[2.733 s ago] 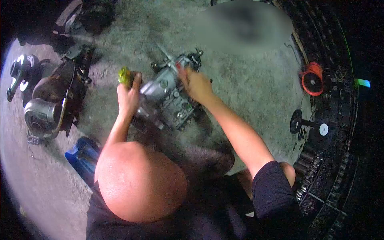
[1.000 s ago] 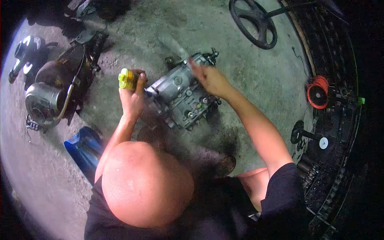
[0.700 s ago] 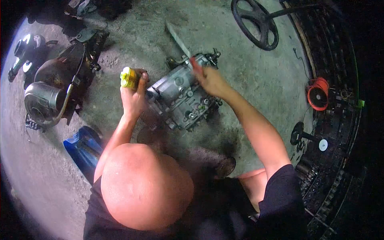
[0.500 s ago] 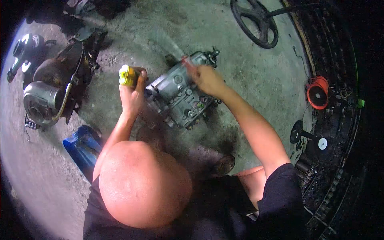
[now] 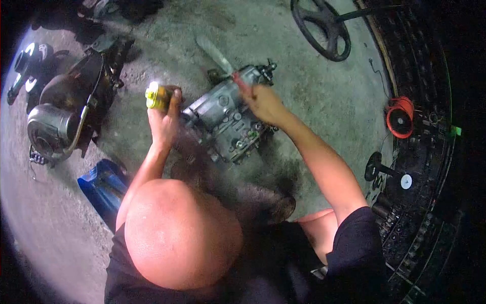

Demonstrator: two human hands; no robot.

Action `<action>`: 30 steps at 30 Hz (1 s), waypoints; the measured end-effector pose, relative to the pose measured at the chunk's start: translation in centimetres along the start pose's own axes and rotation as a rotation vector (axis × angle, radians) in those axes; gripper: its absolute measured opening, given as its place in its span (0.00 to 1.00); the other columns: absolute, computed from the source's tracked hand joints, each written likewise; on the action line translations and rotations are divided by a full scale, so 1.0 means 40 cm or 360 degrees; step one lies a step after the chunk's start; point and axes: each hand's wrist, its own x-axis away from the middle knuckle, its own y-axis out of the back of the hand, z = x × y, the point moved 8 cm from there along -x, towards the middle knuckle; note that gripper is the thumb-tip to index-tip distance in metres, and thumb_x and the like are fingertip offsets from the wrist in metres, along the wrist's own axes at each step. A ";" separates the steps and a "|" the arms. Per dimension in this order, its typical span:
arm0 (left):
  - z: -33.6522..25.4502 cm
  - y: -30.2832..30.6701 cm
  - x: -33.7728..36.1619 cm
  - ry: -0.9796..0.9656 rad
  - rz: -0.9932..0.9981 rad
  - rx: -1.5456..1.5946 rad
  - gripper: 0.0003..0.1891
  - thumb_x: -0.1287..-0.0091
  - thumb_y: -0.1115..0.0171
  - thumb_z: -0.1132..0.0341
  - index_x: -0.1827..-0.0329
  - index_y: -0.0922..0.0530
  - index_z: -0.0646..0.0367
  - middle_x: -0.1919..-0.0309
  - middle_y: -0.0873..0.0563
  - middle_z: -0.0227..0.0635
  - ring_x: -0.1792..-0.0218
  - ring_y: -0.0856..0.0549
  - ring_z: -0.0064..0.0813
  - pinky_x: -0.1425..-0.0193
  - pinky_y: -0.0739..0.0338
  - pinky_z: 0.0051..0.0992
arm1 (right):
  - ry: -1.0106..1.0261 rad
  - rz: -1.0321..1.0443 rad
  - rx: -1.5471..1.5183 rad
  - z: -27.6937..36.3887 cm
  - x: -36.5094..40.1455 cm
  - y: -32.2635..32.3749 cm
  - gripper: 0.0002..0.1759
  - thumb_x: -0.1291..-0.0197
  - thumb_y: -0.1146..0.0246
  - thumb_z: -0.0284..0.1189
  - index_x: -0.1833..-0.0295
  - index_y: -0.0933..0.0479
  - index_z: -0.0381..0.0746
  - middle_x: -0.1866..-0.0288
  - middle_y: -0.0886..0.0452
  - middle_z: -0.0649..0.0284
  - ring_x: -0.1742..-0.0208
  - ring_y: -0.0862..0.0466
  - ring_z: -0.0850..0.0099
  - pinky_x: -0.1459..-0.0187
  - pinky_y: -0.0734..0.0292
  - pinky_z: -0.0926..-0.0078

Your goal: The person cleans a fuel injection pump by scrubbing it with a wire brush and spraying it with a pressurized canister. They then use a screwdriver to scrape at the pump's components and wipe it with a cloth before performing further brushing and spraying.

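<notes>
My left hand [image 5: 164,121] is wrapped around a yellow cylindrical object [image 5: 157,96] with a ridged end and a bright spot at its top. I cannot make out its exact kind. In my right hand [image 5: 268,105] is a red-handled knife [image 5: 215,54], its long, flat, pale blade pointing away to the upper left. The knife's handle is over the far side of a grey metal machine housing [image 5: 230,114], which lies on the floor between my hands. Several bolts and fittings show on the housing, and its near left edge is dim and blurred.
On the left lie a large round-ended machine part [image 5: 53,126] and a blue tray-like piece [image 5: 101,187]. A steering wheel [image 5: 324,25] is at the upper right. An orange round device [image 5: 400,117] and a black stand with a white disc [image 5: 406,181] are along the right side.
The knife blade was smeared by motion and now shows more sharply. My left hand and the yellow object have shifted slightly left. Both grips are the same.
</notes>
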 end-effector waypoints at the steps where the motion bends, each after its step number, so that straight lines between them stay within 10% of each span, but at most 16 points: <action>1: -0.009 -0.005 -0.008 -0.0048 -0.0017 0.0008 0.14 0.27 0.38 0.58 0.51 0.20 0.61 0.63 0.17 0.31 0.62 0.20 0.21 0.55 0.26 0.23 | -0.0093 0.0004 -0.0011 0.000 -0.014 0.011 0.27 0.29 0.43 0.47 0.65 0.21 0.30 0.74 0.20 0.44 0.69 0.17 0.47 0.65 0.26 0.54; 4: -0.008 0.006 0.004 -0.0118 -0.0051 -0.0115 0.14 0.26 0.38 0.58 0.51 0.20 0.62 0.62 0.17 0.30 0.61 0.20 0.22 0.54 0.26 0.24 | -0.0249 -0.0137 -0.0064 0.029 -0.015 0.041 0.27 0.28 0.45 0.47 0.64 0.21 0.31 0.70 0.17 0.43 0.66 0.15 0.47 0.63 0.25 0.52; 8: -0.030 -0.001 -0.001 -0.0091 -0.0089 -0.0075 0.12 0.28 0.37 0.60 0.54 0.19 0.63 0.67 0.17 0.31 0.64 0.18 0.23 0.56 0.24 0.25 | -0.0446 0.0846 0.0537 -0.180 0.065 -0.108 0.28 0.28 0.46 0.49 0.58 0.19 0.32 0.69 0.15 0.45 0.63 0.14 0.47 0.59 0.23 0.53; 15: -0.007 0.006 -0.008 -0.0056 -0.0100 -0.0081 0.13 0.28 0.36 0.60 0.56 0.19 0.63 0.69 0.16 0.31 0.65 0.19 0.21 0.57 0.24 0.25 | -0.0189 0.0442 0.0300 -0.078 0.160 -0.036 0.29 0.28 0.46 0.46 0.28 0.35 0.41 0.64 0.15 0.42 0.59 0.15 0.41 0.55 0.21 0.48; 30: -0.014 0.005 0.008 -0.0056 -0.0134 -0.0129 0.11 0.28 0.37 0.63 0.55 0.19 0.63 0.66 0.16 0.30 0.63 0.19 0.21 0.56 0.25 0.24 | 0.0307 0.0478 0.0498 -0.037 0.040 -0.117 0.35 0.31 0.42 0.34 0.21 0.44 0.58 0.54 0.14 0.48 0.59 0.14 0.46 0.54 0.18 0.53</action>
